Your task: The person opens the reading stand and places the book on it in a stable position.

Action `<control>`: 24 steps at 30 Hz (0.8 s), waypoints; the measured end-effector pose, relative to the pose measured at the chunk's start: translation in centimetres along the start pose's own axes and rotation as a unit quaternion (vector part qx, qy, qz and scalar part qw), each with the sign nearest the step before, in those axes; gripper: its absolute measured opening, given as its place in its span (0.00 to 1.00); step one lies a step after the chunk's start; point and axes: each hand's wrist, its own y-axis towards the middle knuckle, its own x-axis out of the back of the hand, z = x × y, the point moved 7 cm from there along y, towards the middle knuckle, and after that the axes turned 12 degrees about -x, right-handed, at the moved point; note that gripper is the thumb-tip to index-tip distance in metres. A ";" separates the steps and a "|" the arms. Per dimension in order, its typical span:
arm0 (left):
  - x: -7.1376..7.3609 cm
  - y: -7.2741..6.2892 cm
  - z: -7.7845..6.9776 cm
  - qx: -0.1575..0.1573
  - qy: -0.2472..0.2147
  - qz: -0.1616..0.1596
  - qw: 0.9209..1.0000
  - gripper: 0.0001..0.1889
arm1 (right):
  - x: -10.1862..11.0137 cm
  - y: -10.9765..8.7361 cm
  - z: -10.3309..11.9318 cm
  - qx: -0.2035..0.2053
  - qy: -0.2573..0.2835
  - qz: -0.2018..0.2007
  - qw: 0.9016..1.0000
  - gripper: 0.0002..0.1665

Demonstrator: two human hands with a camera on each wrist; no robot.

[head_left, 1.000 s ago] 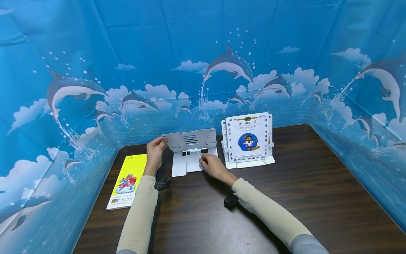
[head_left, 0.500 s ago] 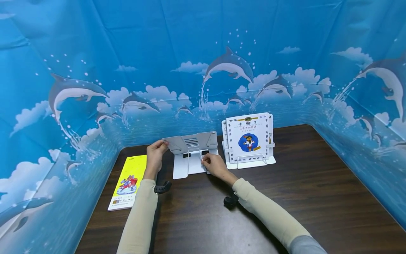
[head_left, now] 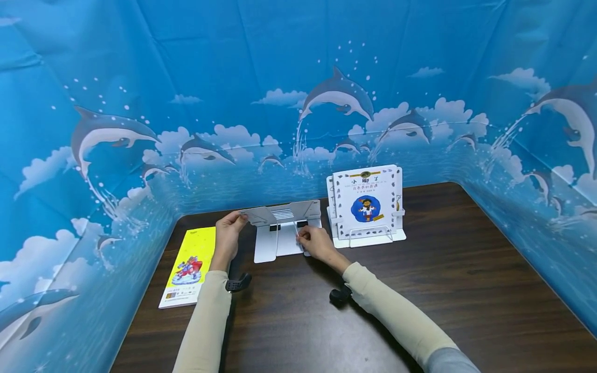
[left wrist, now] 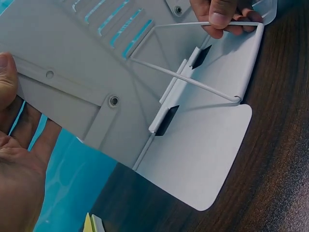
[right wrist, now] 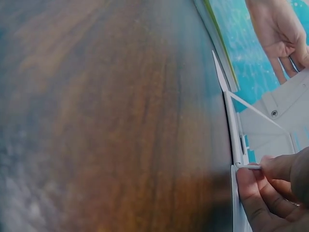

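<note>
A white metal book stand (head_left: 267, 247) stands near the far edge of the table, its back panel (head_left: 305, 209) raised at a slant over the flat base. My left hand (head_left: 227, 238) holds the panel's upper left corner, thumb on the near face in the left wrist view. With thumb and fingers, my right hand (head_left: 318, 243) pinches the white wire support (left wrist: 207, 88), whose cross end lies at the base's front edge. The wire runs from the slotted panel down to the base. In the right wrist view the right fingers (right wrist: 256, 198) partly hide the wire's end.
A yellow-covered book (head_left: 188, 264) lies on the table left of the left forearm. To the right, a second white stand (head_left: 368, 241) bears an upright white picture book (head_left: 345, 207). A blue dolphin-print curtain (head_left: 289, 62) borders the dark wooden table (head_left: 420, 280).
The panel's top edge has sunk, and my left hand has come down slightly with it. The wire has swung down to the base's front edge; my right hand keeps its pinch and has moved little.
</note>
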 end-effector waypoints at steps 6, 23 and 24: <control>-0.1 -0.2 0.2 -0.005 -0.008 0.007 1.000 0.19 | 0.7 -0.4 -0.3 -0.013 0.033 -0.009 0.999 0.06; 0.6 -0.6 -0.2 -0.061 -0.062 -0.015 0.996 0.18 | 12.4 -4.2 3.1 0.099 0.141 -0.239 0.955 0.12; 0.5 -0.7 -0.1 -0.061 -0.064 -0.019 0.996 0.18 | 12.5 -4.1 3.5 0.113 0.133 -0.236 0.956 0.13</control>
